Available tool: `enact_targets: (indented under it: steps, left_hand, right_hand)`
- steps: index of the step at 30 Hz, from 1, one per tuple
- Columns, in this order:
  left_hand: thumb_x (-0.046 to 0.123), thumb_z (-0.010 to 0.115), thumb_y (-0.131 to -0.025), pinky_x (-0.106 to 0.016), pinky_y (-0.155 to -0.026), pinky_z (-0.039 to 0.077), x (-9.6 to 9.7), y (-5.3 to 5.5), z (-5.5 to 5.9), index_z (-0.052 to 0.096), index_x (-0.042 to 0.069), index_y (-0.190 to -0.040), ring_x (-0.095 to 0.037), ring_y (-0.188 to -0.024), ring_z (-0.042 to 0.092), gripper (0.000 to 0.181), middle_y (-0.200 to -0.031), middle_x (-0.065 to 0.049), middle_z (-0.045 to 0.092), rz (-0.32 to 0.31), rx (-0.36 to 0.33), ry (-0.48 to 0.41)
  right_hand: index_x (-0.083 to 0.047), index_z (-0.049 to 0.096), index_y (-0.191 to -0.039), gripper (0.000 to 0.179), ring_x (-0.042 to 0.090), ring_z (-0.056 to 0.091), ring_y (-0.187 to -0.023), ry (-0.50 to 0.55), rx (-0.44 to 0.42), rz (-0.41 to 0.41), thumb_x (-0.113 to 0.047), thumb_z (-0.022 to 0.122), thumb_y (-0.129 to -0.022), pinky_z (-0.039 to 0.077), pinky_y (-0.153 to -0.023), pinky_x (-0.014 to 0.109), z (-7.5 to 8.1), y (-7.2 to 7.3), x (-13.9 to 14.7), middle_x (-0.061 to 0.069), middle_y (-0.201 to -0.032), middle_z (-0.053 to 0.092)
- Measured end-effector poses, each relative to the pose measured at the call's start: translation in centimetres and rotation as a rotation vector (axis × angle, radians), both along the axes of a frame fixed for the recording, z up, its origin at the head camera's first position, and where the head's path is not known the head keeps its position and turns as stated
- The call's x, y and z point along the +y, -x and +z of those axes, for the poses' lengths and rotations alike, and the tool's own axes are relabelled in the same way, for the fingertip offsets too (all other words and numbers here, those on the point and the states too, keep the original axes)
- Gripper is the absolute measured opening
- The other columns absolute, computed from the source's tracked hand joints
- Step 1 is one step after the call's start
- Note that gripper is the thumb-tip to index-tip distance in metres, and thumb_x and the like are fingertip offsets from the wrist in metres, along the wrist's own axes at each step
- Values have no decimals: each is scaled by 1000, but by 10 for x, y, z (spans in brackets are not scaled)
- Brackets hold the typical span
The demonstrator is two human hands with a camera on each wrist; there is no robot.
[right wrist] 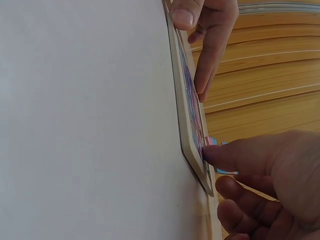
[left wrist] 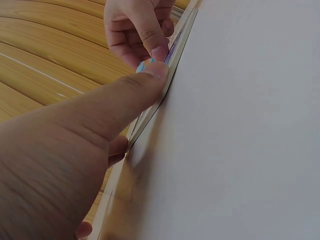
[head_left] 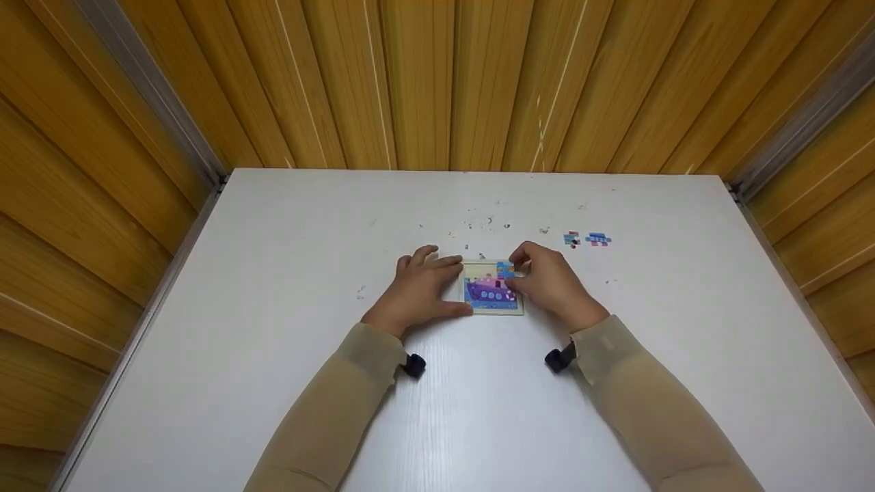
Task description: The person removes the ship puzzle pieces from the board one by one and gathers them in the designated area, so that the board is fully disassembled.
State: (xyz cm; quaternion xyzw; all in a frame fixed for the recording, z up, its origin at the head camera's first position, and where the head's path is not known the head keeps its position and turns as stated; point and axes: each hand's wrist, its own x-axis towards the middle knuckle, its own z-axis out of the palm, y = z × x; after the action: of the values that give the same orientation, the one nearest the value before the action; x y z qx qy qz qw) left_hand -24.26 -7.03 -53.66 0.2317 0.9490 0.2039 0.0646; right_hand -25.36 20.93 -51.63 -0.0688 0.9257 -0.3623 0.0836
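Note:
A small jigsaw puzzle tray (head_left: 493, 313) with a pale border lies on the table, its picture showing a purple and pink boat (head_left: 487, 292). The left hand (head_left: 424, 290) rests along the tray's left side, thumb at the near corner and forefinger at the far one, fingers fairly straight. At the right side, the right hand (head_left: 550, 283) pinches a blue puzzle piece (right wrist: 227, 172) between thumb and curled fingers. That piece stands raised over the tray's far right corner, partly hidden by the thumb (right wrist: 240, 152). Bare pale backing (head_left: 480, 270) shows in the tray's far left part.
Two loose puzzle pieces, a multicoloured one (head_left: 572, 239) and a blue-pink one (head_left: 598, 239), lie right of the tray toward the back. Small dark marks (head_left: 489, 221) dot the white table (head_left: 307, 225). Wood-patterned panels (head_left: 417, 82) stand behind the table and along both sides.

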Motion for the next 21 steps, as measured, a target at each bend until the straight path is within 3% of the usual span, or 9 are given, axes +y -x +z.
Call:
enact_targets:
  steps: [9, 21]
  left_hand:
    - [74, 82, -93, -62, -138, 22, 0, 1, 0, 56, 28, -169, -31, -176, 24, 93, -178, 10, 51, 5, 14, 10]
    - [72, 83, -92, -61, -138, 22, 0, -1, 1, 56, 27, -169, -31, -176, 24, 93, -178, 10, 51, 18, -8, 1]
  right_hand:
    - [-12, 67, -131, 31, 28, 66, -109, 11, 16, 34, -13, 81, -103, 54, -104, 47, 0, 2, 0, 11, -120, 76]
    - [-9, 70, -130, 21, 25, 64, -103, 143, 56, 0, -17, 70, -110, 54, -86, 34, -5, 6, 6, 12, -117, 75]
